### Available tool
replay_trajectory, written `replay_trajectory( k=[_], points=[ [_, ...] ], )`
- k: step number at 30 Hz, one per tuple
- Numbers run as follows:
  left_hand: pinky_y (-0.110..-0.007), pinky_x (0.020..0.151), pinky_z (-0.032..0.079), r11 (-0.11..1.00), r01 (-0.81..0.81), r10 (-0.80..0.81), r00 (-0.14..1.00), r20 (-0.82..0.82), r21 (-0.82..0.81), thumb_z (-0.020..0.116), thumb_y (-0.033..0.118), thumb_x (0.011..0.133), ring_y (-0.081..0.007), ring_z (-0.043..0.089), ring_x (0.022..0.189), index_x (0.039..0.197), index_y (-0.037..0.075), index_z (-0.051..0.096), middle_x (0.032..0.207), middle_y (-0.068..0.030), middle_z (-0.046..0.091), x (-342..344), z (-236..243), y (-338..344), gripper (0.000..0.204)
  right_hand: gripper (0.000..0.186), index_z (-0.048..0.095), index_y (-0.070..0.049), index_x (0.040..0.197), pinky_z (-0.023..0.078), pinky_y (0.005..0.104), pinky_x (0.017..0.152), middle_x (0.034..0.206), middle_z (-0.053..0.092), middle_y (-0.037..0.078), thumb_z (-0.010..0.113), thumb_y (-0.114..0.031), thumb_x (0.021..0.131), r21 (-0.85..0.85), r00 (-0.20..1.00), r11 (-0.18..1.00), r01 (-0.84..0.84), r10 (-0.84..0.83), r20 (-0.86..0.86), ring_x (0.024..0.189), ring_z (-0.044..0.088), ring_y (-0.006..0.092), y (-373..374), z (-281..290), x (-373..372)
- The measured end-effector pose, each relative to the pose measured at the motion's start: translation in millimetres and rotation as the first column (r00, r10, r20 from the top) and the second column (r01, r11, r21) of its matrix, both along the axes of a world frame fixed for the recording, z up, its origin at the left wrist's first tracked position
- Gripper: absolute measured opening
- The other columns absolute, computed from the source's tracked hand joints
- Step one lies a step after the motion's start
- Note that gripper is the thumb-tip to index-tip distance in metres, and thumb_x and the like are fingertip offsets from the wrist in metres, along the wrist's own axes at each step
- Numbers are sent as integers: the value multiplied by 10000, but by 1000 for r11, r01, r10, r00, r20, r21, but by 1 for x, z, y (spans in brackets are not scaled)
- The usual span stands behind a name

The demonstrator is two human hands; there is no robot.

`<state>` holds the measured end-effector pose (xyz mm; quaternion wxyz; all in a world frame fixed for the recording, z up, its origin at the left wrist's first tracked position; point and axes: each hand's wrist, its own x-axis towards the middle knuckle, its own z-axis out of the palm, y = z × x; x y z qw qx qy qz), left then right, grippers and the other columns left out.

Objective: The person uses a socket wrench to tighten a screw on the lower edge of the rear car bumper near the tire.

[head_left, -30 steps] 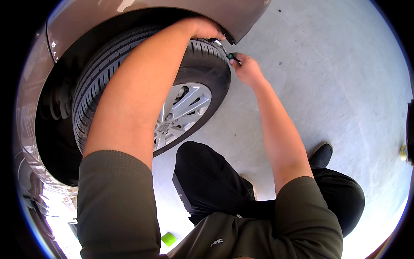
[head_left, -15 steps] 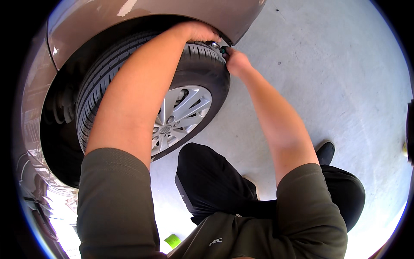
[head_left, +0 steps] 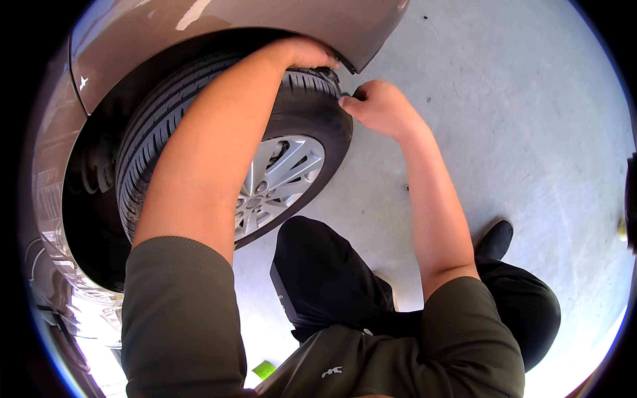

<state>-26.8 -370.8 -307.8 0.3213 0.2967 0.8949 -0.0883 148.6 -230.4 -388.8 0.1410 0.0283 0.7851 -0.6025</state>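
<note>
My left hand (head_left: 309, 54) reaches into the wheel arch, between the top of the tyre (head_left: 306, 109) and the lower edge of the brown car's bumper (head_left: 368, 33). Its fingers are curled close to the bumper's corner, and whatever they grip is hidden. Just outside the tyre's upper right shoulder is my right hand (head_left: 381, 106), closed, thumb against the fingers. A small dark bit shows at its fingertips, too little to name. Below my left forearm, the silver alloy wheel (head_left: 292, 166) is partly covered.
Pale grey floor (head_left: 478, 126) extends to the right of the car. My black-trousered knee (head_left: 312, 259) is close to the wheel, and a dark shoe (head_left: 497, 239) rests at the right. A bright green object (head_left: 264, 369) lies near the bottom edge.
My right hand has drawn down and slightly right, away from the bumper corner. The shiny metal piece with a dark and green end between my hands no longer shows. My left hand has barely moved.
</note>
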Motion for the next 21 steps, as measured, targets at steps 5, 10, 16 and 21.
replay_trajectory(
  k=[5,10,16,21],
  points=[
    [-361,1082,423,998,36,-34,999,-36,60,672,371,962,-217,599,1231,1345,80,673,1329,-88,696,3,3,3,481,370,739,35,969,537,465,837,930,732,229,658,-326,955,176,994,984,9,11,-113,939,697,401,-3,-20,-4],
    [-348,1074,424,998,-36,35,999,11,47,679,389,962,-205,604,1208,1349,104,675,1332,-77,696,-2,-2,1,481,216,733,-68,1059,527,499,834,1006,724,196,601,-225,989,246,983,963,108,-67,-170,978,672,415,-18,-73,-20],
    [-344,1083,422,998,-47,46,999,17,31,672,395,972,-194,600,1216,1381,118,659,1354,-60,690,-7,-8,-4,494,233,670,-39,1158,521,503,845,1065,705,235,561,-156,988,76,908,958,276,-234,-349,1027,655,448,-55,-119,-67],
    [-354,1094,408,994,61,-57,997,-49,94,672,407,968,-227,590,1233,1375,105,651,1349,-73,687,-6,-7,-6,507,266,702,-62,1133,531,499,906,1078,720,221,560,-120,915,143,939,976,165,-111,-326,1066,661,432,-50,-109,-69]
  ],
)
